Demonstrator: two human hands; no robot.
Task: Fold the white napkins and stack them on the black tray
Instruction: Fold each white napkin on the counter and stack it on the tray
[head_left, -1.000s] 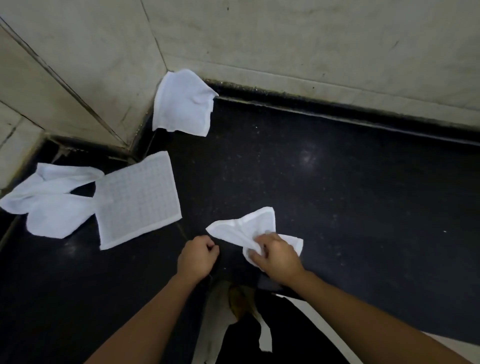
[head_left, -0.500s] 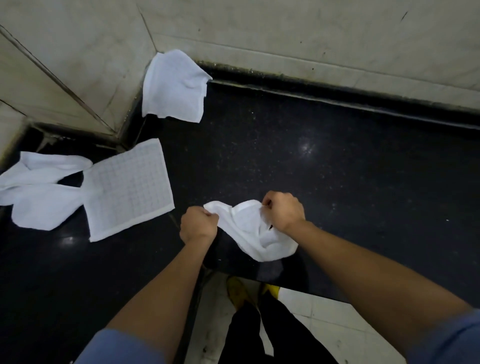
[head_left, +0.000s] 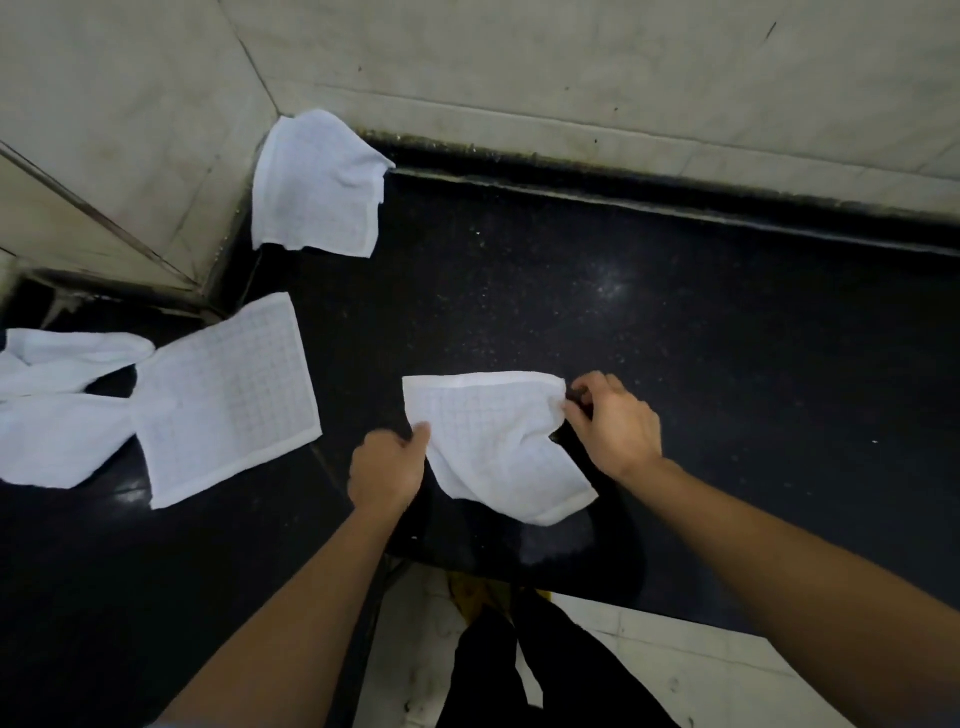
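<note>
Right now both grips are pinching one white napkin (head_left: 493, 441). The left grip (head_left: 387, 470) has thumb & fingers clamped on its left edge, and the right grip (head_left: 613, 423) nips the far-right corner. Held apart like that prob. to pull the cloth taut & square before a first fold. The lower corner sags btwn the two grips, toward the person, over the black tabletop (head_left: 675, 338). Not folded yet, I'd say.

Left of the left grip, near but apart, a spread napkin (head_left: 228, 395) lies flat. It could get in the way if the fold drifts left. Further left, touching it, are crumpled napkins (head_left: 62, 405). Well ahead of the left grip, a slumped napkin (head_left: 317, 187) leans on the wall (head_left: 571, 62) corner.

Black tray: can't tell it from the dark tabletop, so the stacking spot is unclear.
</note>
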